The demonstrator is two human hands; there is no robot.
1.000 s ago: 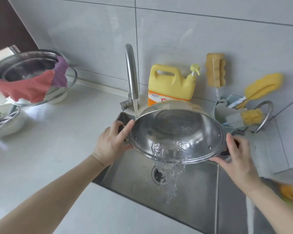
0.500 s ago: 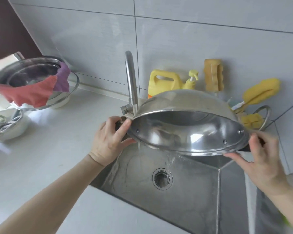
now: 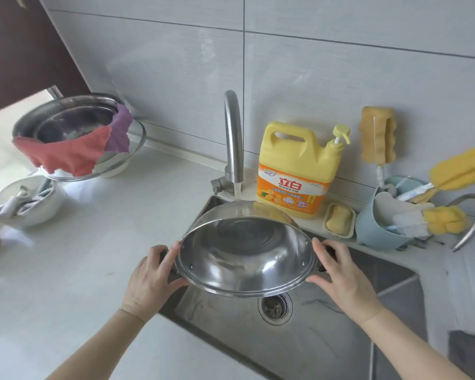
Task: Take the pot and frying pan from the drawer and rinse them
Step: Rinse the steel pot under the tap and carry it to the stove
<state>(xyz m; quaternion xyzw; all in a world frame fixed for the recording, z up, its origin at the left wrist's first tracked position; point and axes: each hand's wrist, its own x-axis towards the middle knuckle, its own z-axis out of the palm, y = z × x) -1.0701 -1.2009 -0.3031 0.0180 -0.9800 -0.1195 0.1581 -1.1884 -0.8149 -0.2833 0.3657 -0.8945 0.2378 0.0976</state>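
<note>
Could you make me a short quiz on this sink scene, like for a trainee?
1. True or false: the tap is running.
2. Where does the water land: A) inside the pot, B) on its outer back side, C) straight into the drain?
3. How is the pot held?

Key
1. True: a stream leaves the spout.
2. B: the pot is tilted with its opening toward the camera, and the stream hits the outside near the top rim.
3. The left hand and right hand each grip a side handle, keeping the pot above the sink.
</note>
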